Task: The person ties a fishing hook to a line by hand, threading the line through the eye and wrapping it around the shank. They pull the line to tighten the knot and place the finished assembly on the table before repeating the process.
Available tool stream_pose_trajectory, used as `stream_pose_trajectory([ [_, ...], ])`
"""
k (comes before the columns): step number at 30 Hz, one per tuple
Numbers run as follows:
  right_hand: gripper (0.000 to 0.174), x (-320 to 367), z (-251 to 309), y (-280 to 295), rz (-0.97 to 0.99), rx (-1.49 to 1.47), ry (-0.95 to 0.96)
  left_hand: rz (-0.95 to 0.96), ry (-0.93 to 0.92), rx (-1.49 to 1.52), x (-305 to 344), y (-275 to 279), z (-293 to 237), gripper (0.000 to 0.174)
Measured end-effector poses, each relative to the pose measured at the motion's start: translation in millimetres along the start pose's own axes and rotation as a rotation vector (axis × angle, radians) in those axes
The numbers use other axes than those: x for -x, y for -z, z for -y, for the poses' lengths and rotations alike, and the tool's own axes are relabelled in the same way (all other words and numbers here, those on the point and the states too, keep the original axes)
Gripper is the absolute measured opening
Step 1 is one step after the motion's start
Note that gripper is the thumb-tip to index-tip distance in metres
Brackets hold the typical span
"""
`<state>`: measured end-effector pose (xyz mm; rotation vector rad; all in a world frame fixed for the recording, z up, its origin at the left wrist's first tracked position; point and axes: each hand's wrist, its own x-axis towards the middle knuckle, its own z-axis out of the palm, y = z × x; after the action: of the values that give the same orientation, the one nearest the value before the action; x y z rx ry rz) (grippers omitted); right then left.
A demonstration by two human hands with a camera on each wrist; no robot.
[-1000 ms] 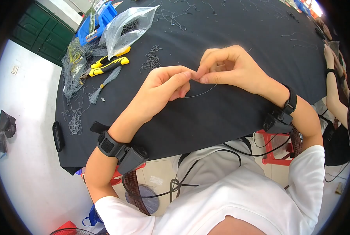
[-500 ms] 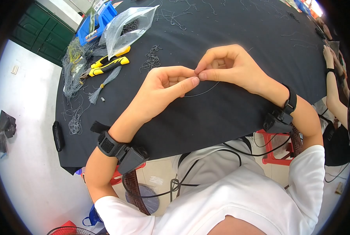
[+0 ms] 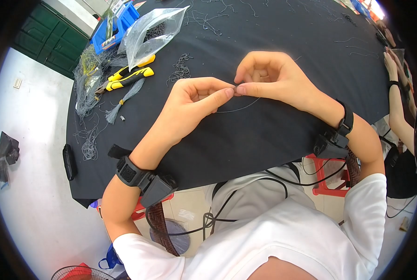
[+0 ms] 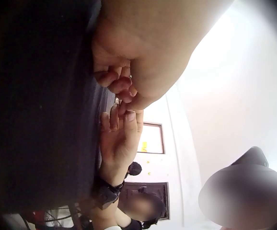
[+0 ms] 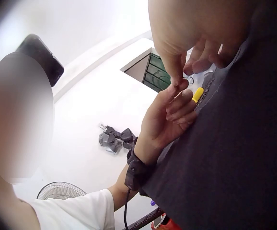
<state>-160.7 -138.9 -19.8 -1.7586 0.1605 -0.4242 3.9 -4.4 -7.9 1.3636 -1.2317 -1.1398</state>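
A thin grey cord point(image 3: 238, 110) hangs in a shallow curve below the meeting fingertips, just above the black cloth. My left hand point(image 3: 194, 100) pinches it between thumb and forefinger. From the other side my right hand point(image 3: 276, 81) holds the cord at the same spot, its forefinger arched above the thumb. A tiny dark bit shows where the two thumbs come together, too small to make out. In the left wrist view the right hand point(image 4: 119, 141) faces the camera, its thumb tip against the left fingers. A short dark loop point(image 5: 191, 79) shows beside the fingertips in the right wrist view.
Left of the hands lie yellow-black pliers point(image 3: 129, 81), a tied grey cord bundle point(image 3: 123, 103) and a dark cord pile point(image 3: 180, 70). Behind stand a clear plastic bag point(image 3: 166, 28) and a blue bin point(image 3: 112, 35). Another person's arm point(image 3: 402, 112) is at the right edge.
The right forefinger has lifted and curled up off the left fingertips. The left thumb has shifted along the cord, first outward, then slightly back. Both forearms stay put.
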Motion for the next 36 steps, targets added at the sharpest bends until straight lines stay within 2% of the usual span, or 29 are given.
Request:
stream_pose_trajectory([
  [5, 0.007, 2.5, 7.5, 1.0, 0.014, -0.015, -0.074, 0.017, -0.021, 0.025, -0.2, -1.5, -0.1, 0.02],
  [23, 0.008, 1.5, 4.7, 1.7, 0.031, 0.018, -0.118, -0.002, -0.014, -0.024, 0.3, -3.4, 1.0, 0.024],
  [26, 0.007, 2.0, 3.9, 2.8, 0.051, 0.07, -0.096, -0.002, -0.021, -0.058, -0.4, -1.9, 4.5, 0.025],
  [29, 0.008, 1.5, 5.4, 1.5, -0.062, -0.03, -0.093, 0.025, -0.018, -0.059, -0.5, 0.0, 2.3, 0.025],
  [32, 0.016, 0.1, 0.5, -1.5, -0.079, 0.0, 0.003, 0.025, -0.031, -0.043, -0.2, -0.8, 2.3, 0.025],
  [36, 0.016, 0.6, -0.4, -1.3, -0.014, -0.03, -0.025, 0.007, -0.042, -0.006, -1.8, 0.5, 5.0, 0.022],
])
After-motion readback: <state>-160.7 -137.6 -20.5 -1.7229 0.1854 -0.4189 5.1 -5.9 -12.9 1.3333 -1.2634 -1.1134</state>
